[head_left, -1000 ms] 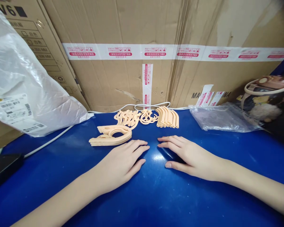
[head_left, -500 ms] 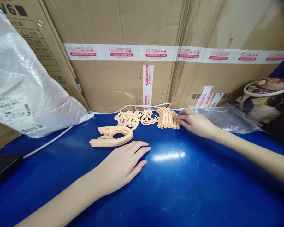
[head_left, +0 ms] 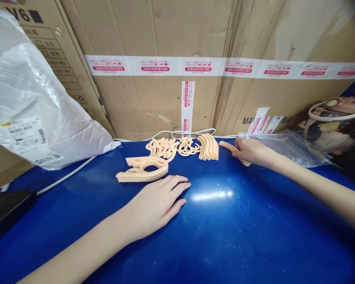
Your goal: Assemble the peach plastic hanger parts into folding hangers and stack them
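Observation:
My right hand pinches a slim curved peach hanger arm at the right of the row of parts; the fingers hide its middle. My left hand rests palm down on the blue table, fingers stretched out, holding nothing. Just beyond it lies a stack of folded peach plastic hangers. Farther back are a pile of curvy peach pieces, a cluster of peach hooks and a neat stack of curved hanger arms.
A white plastic parcel bag leans at the left above a black object. Cardboard boxes stand along the back, with a white cable before them. A clear plastic bag and a brown bag lie at the right.
My right hand has closed on a hanger arm and drawn it to the right, away from the stack. The left hand stays in place on the table.

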Available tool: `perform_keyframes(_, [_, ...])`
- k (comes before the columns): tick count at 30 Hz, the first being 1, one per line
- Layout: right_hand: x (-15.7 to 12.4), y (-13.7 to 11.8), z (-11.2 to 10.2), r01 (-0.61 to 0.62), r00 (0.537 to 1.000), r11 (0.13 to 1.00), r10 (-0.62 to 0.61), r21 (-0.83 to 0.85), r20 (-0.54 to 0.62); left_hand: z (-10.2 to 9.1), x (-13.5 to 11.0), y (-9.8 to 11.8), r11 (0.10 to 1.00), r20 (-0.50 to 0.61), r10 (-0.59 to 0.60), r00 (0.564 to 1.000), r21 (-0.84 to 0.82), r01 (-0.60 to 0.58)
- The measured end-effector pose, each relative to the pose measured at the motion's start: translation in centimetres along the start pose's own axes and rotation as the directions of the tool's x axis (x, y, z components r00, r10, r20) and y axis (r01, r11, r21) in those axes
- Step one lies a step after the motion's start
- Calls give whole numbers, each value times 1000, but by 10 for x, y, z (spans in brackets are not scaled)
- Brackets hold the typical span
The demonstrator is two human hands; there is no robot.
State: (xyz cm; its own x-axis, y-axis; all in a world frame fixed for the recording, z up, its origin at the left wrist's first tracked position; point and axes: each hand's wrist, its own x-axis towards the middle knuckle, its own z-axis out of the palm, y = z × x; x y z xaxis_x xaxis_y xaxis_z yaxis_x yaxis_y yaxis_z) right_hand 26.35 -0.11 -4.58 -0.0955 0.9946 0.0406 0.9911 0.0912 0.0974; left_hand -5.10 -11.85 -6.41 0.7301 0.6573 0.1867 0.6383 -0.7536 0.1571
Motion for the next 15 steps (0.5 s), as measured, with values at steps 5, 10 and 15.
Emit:
perform_keyframes(5, [-48,5,-15,100,979,995,-104,28,174,-4,-2,3,999,34,-23,999,-27,24])
perform_keyframes(10, [-105,-36,-16,378,847,831,-488,407,210,-15,-1,18,976,74,-7,997,-217,23])
perform_keyframes(15, [-131,-82,-17,535,756,633,-654,559,17,-20,-1,27,956,180,-39,983,-278,89])
